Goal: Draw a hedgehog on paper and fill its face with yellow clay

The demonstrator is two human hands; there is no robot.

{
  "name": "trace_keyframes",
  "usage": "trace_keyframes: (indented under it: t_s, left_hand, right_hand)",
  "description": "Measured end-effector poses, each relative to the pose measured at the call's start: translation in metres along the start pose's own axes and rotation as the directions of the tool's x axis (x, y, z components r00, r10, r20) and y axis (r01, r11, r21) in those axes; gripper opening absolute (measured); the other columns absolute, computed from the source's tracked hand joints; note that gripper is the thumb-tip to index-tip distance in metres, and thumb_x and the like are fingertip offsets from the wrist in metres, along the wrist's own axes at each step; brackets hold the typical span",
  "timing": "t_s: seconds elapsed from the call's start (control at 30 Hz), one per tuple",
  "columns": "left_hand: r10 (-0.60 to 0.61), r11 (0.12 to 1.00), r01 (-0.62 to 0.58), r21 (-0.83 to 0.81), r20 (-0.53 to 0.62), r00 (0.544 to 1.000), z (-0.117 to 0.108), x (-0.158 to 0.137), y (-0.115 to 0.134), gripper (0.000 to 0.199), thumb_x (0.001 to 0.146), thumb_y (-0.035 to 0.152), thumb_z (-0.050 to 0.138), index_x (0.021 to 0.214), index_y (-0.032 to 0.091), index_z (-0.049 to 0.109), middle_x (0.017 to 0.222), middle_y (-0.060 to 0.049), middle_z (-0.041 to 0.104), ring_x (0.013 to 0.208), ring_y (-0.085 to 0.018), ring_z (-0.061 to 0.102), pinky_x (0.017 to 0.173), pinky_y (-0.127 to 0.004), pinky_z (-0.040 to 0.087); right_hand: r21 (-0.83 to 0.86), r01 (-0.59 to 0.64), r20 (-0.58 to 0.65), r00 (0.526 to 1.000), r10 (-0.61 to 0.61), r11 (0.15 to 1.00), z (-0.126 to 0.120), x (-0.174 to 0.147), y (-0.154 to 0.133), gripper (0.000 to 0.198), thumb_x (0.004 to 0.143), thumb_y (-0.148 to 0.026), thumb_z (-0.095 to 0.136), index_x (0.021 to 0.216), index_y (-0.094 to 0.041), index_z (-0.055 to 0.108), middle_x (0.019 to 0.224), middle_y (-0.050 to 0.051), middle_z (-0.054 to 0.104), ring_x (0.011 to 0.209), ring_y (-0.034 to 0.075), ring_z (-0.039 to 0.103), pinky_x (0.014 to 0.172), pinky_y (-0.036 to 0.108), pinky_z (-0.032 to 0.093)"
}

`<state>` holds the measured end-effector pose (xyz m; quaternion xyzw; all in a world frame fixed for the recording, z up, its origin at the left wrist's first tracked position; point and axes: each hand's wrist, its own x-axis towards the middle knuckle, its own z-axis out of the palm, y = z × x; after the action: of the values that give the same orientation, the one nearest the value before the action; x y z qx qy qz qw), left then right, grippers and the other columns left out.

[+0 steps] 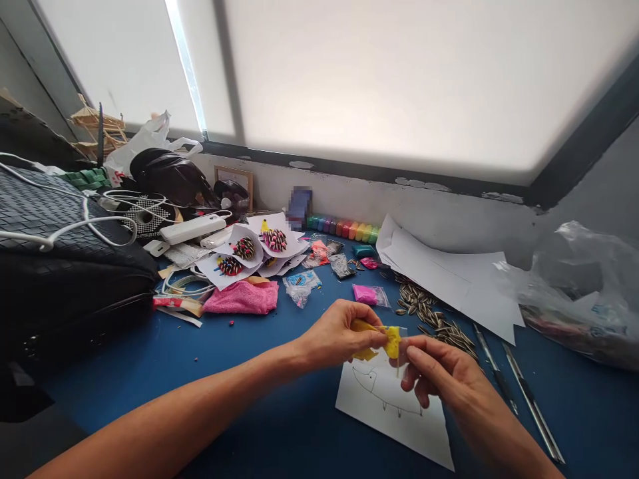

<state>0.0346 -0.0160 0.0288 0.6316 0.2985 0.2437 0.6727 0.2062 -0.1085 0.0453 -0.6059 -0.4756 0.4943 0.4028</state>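
Yellow clay shows between my two hands, partly inside a small clear plastic bag. My left hand is closed around the yellow material, and some of it sticks out behind the fingers. With thumb and fingers, my right hand pinches the clear edge of the bag. Beneath them lies a white sheet of paper bearing a line drawing of an animal with a pointed snout and short legs. My hands cover the drawing's upper part.
Sunflower seeds lie behind my right hand. Two pen-like tools rest at the right, near a plastic bag. Behind are a pink clay packet, white paper sheets, seed-decorated papers and a pink cloth. A black bag stands left.
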Motion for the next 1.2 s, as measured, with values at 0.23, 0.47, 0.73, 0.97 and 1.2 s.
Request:
trace_keyframes:
  t_s: [0.23, 0.47, 0.73, 0.97, 1.2]
  left_hand:
    - [0.021, 1.0, -0.021, 0.005, 0.042, 0.999, 0.001, -0.004, 0.002, 0.028, 0.079, 0.04, 0.065, 0.08, 0.012, 0.061, 0.061, 0.002, 0.053, 0.054, -0.007, 0.046, 0.047, -0.019, 0.032]
    - [-0.009, 1.0, 0.01, -0.019, 0.06, 0.998, 0.0, -0.004, 0.004, 0.034, 0.077, 0.045, 0.069, 0.082, 0.012, 0.063, 0.062, 0.001, 0.056, 0.054, -0.008, 0.05, 0.048, -0.02, 0.035]
    - [-0.035, 0.992, 0.046, -0.12, 0.096, 0.995, -0.001, -0.008, 0.011, 0.033, 0.067, 0.037, 0.078, 0.076, 0.009, 0.064, 0.066, -0.001, 0.06, 0.057, -0.008, 0.053, 0.054, -0.02, 0.038]
    - [-0.007, 0.996, 0.01, -0.09, 0.038, 0.999, -0.001, -0.01, 0.015, 0.026, 0.075, 0.035, 0.071, 0.075, 0.01, 0.063, 0.06, 0.002, 0.055, 0.055, -0.007, 0.047, 0.051, -0.02, 0.033]
    - [0.008, 0.998, -0.006, -0.067, 0.027, 1.0, 0.002, -0.009, 0.012, 0.016, 0.077, 0.025, 0.066, 0.074, 0.01, 0.063, 0.059, 0.003, 0.054, 0.054, -0.006, 0.046, 0.05, -0.02, 0.033]
  right_hand:
    - [-0.026, 0.007, -0.007, 1.0, -0.007, 1.0, 0.002, -0.001, -0.003, 0.041, 0.077, -0.059, 0.068, 0.078, -0.019, 0.066, 0.067, -0.001, 0.06, 0.059, 0.01, 0.052, 0.053, 0.022, 0.042]
    - [-0.046, 0.002, -0.018, 1.0, -0.003, 0.999, 0.002, -0.003, -0.001, 0.043, 0.077, -0.062, 0.066, 0.071, -0.019, 0.06, 0.064, -0.003, 0.055, 0.055, 0.008, 0.044, 0.054, 0.022, 0.04]
    - [0.042, 0.064, 0.023, 0.998, -0.065, 0.997, 0.004, -0.006, 0.001, 0.044, 0.086, -0.06, 0.057, 0.067, -0.02, 0.059, 0.065, -0.002, 0.054, 0.057, 0.009, 0.047, 0.053, 0.021, 0.041]
    - [0.058, 0.066, 0.024, 0.997, -0.067, 0.996, 0.004, -0.003, 0.004, 0.034, 0.083, -0.054, 0.064, 0.082, -0.02, 0.067, 0.071, -0.001, 0.06, 0.057, 0.009, 0.05, 0.05, 0.02, 0.041]
    - [0.016, 0.051, 0.042, 0.998, -0.052, 0.999, 0.005, -0.002, 0.003, 0.036, 0.082, -0.056, 0.064, 0.083, -0.02, 0.067, 0.068, 0.0, 0.062, 0.057, 0.009, 0.05, 0.052, 0.02, 0.042]
